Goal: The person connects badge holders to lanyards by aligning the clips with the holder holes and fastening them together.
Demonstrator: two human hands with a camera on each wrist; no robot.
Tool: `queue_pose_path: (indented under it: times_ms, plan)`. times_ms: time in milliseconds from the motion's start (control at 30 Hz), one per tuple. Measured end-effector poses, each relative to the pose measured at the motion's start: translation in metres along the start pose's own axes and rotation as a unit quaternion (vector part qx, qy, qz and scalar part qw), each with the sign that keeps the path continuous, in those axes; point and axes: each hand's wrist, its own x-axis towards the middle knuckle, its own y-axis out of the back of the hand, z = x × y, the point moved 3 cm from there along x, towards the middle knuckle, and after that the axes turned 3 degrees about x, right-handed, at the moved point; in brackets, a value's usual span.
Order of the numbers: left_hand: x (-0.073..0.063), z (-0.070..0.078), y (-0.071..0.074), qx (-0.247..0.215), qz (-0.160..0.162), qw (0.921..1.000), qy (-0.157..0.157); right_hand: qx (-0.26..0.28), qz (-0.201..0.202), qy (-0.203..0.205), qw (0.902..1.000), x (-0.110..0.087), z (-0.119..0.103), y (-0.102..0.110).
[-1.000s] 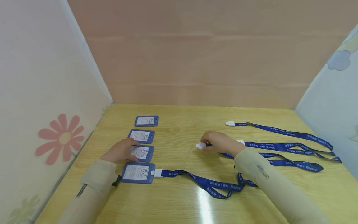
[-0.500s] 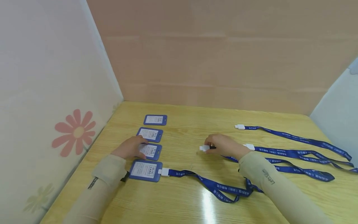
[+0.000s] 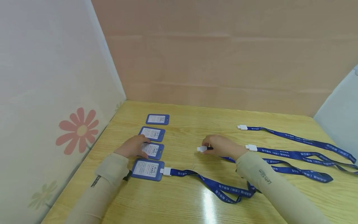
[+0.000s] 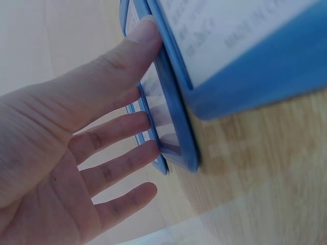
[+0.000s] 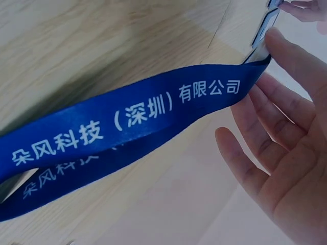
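In the head view my left hand [image 3: 132, 147] grips a blue-framed badge holder [image 3: 155, 151], the second from the front in a column on the table. The left wrist view shows the thumb [image 4: 145, 33] at its near edge and fingertips at the far side. My right hand [image 3: 223, 147] pinches a blue lanyard by its white clip [image 3: 202, 149], whose tip points left toward the badge holders. The lanyard strap [image 5: 133, 109], printed with white characters, trails from the right fingers. A gap of table separates the clip from the gripped holder.
The front badge holder [image 3: 147, 169] is joined to a lanyard [image 3: 207, 183] running right. Two more holders, one nearer [image 3: 152, 133] and one farther [image 3: 158, 119], lie behind. Two loose lanyards, one farther [image 3: 291, 136] and one nearer [image 3: 285, 152], lie at right on the wooden table [image 3: 167, 205].
The head view has turned, so the scene sits farther right in it. Both hands keep their holds; the right hand with the clip has come slightly nearer the badge holders.
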Motion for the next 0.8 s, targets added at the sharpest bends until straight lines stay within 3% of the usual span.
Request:
queue_pose_path:
  times_ms: [800]
  plan:
    - [-0.001,0.003,0.001,0.002,-0.001,1.0,0.005,-0.007,-0.017,0.019,0.9997,0.014,-0.014,-0.002]
